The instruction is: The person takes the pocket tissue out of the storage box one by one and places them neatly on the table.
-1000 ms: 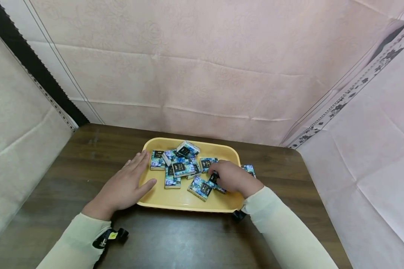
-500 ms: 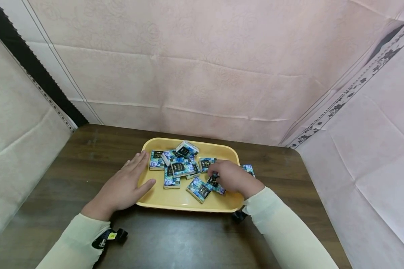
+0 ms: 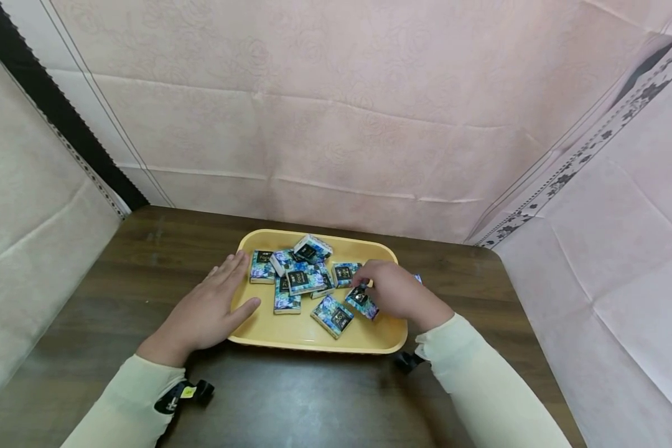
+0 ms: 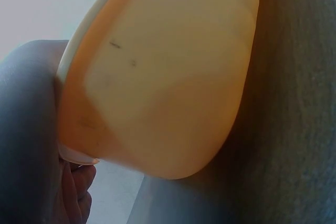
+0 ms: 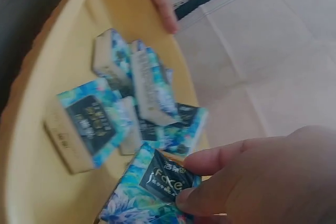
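Observation:
My right hand pinches a small blue floral tissue pack between thumb and fingers, over the right side of a yellow tray. In the right wrist view, the thumb lies by the dark label of this tissue pack, which reads "Face". Beside it in the tray lies another pack. My left hand rests on the tray's left rim, fingers straight and thumb spread over the inside. The left wrist view shows the tray's outer wall close up, with curled fingertips at its edge.
Several matching packs lie in a loose heap toward the tray's back left. One pack shows only a corner past the right hand, beyond the tray's right rim. The brown wooden table meets a pale cloth backdrop.
My right hand has shifted slightly right and up with the tissue pack, which has turned and shows more of its face. The pack beyond the right rim is now mostly covered. The left hand stays put.

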`<state>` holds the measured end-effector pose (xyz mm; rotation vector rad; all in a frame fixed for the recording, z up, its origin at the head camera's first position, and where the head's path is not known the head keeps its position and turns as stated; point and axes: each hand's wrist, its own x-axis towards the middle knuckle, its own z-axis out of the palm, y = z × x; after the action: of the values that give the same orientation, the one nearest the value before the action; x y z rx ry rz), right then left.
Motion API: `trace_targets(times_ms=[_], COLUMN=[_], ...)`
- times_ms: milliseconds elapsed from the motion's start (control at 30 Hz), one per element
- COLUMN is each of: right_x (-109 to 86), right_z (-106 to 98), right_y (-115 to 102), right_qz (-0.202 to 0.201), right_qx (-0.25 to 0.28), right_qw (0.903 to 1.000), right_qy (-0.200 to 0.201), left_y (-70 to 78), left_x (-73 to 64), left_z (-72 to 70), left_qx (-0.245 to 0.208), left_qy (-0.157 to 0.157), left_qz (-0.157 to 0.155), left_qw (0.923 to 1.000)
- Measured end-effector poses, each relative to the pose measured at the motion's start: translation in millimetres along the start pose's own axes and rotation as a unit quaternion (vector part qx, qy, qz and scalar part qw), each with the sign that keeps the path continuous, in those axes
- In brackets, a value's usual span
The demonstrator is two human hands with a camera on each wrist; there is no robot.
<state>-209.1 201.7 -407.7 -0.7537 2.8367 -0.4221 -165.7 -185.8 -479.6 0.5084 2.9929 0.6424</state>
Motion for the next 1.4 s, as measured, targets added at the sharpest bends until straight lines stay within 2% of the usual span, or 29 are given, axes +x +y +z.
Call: trace_targets(times_ms=[133, 200, 400, 533, 733, 1033, 1233, 1400], right_x=[-7.9, -12.1, -24.0, -30.4, -41.6, -50.8, -59.1, -60.3], right_z=[-19, -29, -56, -68, -79, -69, -51, -30], right_y=[3, 4, 17, 37, 74, 132, 156, 167], right_qz=[-0.014, -0.006, 0.042, 0.069, 0.140, 0.205, 0.255, 0.274], right_qx=[0.005, 0.014, 0.022, 0.044, 0.086, 0.124, 0.142, 0.168], right_qw=[0.9992, 0.9985, 0.9949, 0.9910, 0.9807, 0.9656, 0.9523, 0.9435], right_qy=[0.038, 0.053, 0.089, 0.106, 0.107, 0.102, 0.089, 0.080], left_y=[0.3, -0.1, -2.2, -2.9, -3.9, -3.3, -2.1, -1.7], left_x=[0.4, 0.6, 0.4, -0.1, -0.3, -0.1, 0.5, 0.3], left_z=[-0.2, 0.2, 1.4, 1.7, 2.5, 2.6, 1.7, 1.6], left_qx=[0.000, 0.001, 0.004, 0.002, 0.000, -0.002, -0.004, -0.005], left_qy=[0.000, 0.000, -0.003, -0.002, 0.000, -0.001, -0.005, -0.006], left_qz=[0.001, 0.002, -0.003, -0.005, -0.003, -0.005, -0.006, -0.006], left_qw=[1.0000, 1.0000, 1.0000, 1.0000, 1.0000, 1.0000, 1.0000, 1.0000])
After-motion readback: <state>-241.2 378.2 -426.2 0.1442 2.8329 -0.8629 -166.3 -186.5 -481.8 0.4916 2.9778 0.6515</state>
